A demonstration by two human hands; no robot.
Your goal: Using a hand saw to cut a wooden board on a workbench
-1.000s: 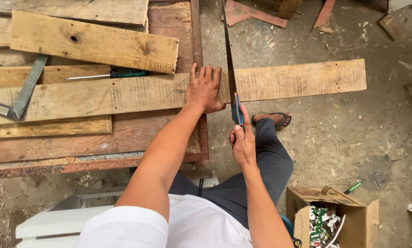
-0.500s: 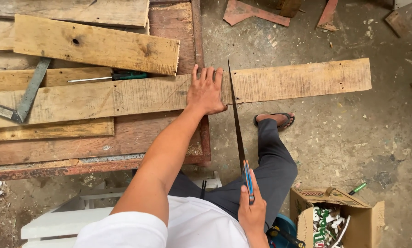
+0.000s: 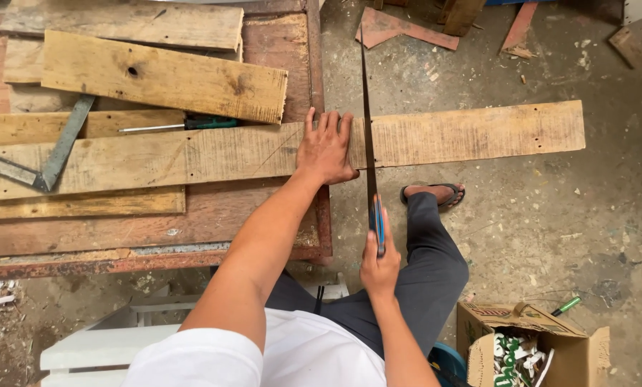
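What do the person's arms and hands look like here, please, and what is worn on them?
Both arms are bare from the short sleeves of a white T-shirt down. The left hand and right hand wear no gloves, and no rings, watch or bracelet show. All the fingers are uncovered.

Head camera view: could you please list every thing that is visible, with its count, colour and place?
long plank: 1, pale brown, across the workbench, one end overhanging the floor
handsaw: 1, dark blade with blue handle, crossing the long plank
workbench: 1, reddish brown, left half
loose boards: several, pale brown, on the workbench
try square: 1, grey metal, left on the workbench
screwdriver: 1, green handle, between boards
cardboard box: 1, brown, bottom right floor
sandal: 1, dark, on the person's foot
left hand: flat on the long plank
right hand: fingers around the handsaw handle
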